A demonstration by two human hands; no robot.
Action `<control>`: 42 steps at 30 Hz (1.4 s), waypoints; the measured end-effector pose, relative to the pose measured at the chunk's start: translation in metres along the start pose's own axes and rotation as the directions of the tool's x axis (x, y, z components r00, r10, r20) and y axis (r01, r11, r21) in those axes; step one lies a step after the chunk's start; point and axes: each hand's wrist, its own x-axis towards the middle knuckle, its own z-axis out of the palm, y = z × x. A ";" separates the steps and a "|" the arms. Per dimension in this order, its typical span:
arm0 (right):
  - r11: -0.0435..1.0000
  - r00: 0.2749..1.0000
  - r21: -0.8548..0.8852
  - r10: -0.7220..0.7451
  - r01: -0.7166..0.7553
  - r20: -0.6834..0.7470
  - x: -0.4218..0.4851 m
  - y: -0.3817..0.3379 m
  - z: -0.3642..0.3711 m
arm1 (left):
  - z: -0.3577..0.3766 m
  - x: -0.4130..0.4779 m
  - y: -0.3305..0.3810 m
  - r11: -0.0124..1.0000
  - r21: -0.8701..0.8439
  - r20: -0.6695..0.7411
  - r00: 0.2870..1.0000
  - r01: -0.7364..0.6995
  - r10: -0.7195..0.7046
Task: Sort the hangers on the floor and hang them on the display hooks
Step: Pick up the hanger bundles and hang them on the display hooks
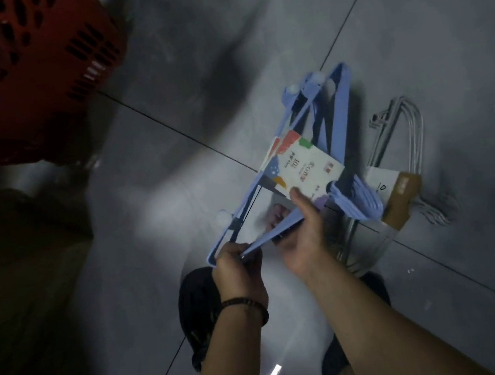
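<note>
Head view, looking down at a grey tiled floor (243, 22). A bundle of blue hangers (343, 104), banded by a white paper label (306, 170) with coloured patches, is held in both my hands. My left hand (237, 267), with a dark bracelet (247, 304) at the wrist, is curled around the near corner of the bundle. My right hand (302, 240) grips the lower bar just beside it, fingers wrapped under the bar and thumb tip resting on the edge of the label. The bundle slants away from me, its hooks pointing right; whether its far end touches the floor I cannot tell. A second bundle, of metal hangers (416, 137) with a brown tag (401, 196), lies on the floor to the right, partly behind the blue hooks. A red basket (6, 81) with a perforated wall fills the upper left corner, well apart from the hangers. My dark shoes (195, 312) stand on the floor beneath my forearms.
</note>
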 end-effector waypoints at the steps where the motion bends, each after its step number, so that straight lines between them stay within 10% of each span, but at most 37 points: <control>1: 1.000 1.000 0.005 -0.007 0.007 0.005 -0.001 0.001 -0.001 | -0.001 -0.003 0.003 1.000 0.002 -0.018 1.000 0.003 -0.003; 10: 0.995 0.999 -0.092 0.050 -0.048 0.022 -0.051 -0.016 0.008 | -0.019 -0.110 0.008 0.996 0.082 0.035 0.999 -0.032 0.029; 16: 0.990 0.999 -0.139 0.042 -0.039 0.018 -0.133 -0.094 0.032 | -0.067 -0.191 0.051 0.919 0.384 0.425 0.866 0.092 -0.264; 22: 0.958 0.970 -0.251 -0.079 0.137 0.230 -0.288 -0.207 0.051 | -0.004 -0.332 0.136 0.837 0.482 0.595 0.798 -0.259 -0.095; 32: 0.726 0.812 -0.403 -0.378 0.558 0.444 -0.621 -0.333 0.055 | 0.076 -0.620 0.133 0.737 0.433 0.836 0.538 -0.519 -0.112; 38: 0.570 0.718 -0.458 -0.643 0.682 0.268 -0.765 -0.346 0.019 | 0.068 -0.756 0.098 0.665 0.406 0.913 0.307 -0.627 -0.268; 42: 0.366 0.505 -0.700 -0.863 0.613 -0.008 -0.854 -0.348 -0.020 | 0.054 -0.838 0.055 0.618 0.272 0.951 0.108 -0.738 -0.290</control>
